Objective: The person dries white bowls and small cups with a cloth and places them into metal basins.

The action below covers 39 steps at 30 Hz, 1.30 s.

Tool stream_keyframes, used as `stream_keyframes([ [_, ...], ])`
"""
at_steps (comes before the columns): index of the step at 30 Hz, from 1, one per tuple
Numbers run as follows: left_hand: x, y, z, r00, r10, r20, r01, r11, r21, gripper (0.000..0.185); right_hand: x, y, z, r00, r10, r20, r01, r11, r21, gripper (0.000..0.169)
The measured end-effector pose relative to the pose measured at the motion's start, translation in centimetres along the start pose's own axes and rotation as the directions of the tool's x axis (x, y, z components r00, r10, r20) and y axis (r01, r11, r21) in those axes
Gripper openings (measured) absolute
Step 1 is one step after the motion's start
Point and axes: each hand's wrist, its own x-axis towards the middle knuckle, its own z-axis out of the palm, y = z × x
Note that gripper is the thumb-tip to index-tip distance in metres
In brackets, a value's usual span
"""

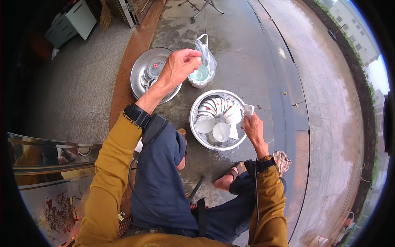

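Note:
My left hand is raised above the gap between a steel basin and a plastic bag, its thumb and fingertips close together. Whether anything small is pinched there, I cannot tell. Partly behind those fingers, a pale green bowl sits at the bag's mouth. At the right rim of a white-rimmed wash basin, my right hand grips a white cloth. Inside this basin, several white bowls with red marks lean in a curved row. Two more bowls lie in sudsy water near white, foamy material.
The steel basin at the left holds a clear lid with a red knob and metal spoons. A dark hose end lies between my feet. Folding metal legs stand farther off on the wet paving.

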Motion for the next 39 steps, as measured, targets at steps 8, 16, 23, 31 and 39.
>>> stream_keyframes([
  [8,0.7,-1.3,10.2,0.976,0.041,0.214,-0.047,0.999,0.021,0.038,-0.8,7.3,3.3,0.983,0.089,0.161,-0.023,0.928,-0.372,0.028],
  [16,0.5,-1.6,9.9,0.982,0.018,0.189,-0.045,0.99,0.137,0.04,-2.2,11.6,8.0,0.931,0.241,0.275,-0.127,0.918,-0.375,0.03],
  [23,0.2,0.1,9.0,0.974,-0.067,0.218,0.066,0.998,0.014,0.042,-3.2,14.6,15.2,0.932,0.137,0.337,-0.02,0.944,-0.33,0.027],
  [31,0.8,0.1,7.9,0.978,-0.124,0.17,0.141,0.986,-0.09,0.04,-4.6,14.3,20.1,0.93,0.135,0.342,0.05,0.875,-0.482,0.017],
  [39,1.1,0.1,7.9,0.963,-0.173,0.208,0.196,0.976,-0.093,0.042,-3.4,14.8,21.3,0.826,0.282,0.488,0.093,0.786,-0.611,0.025],
])
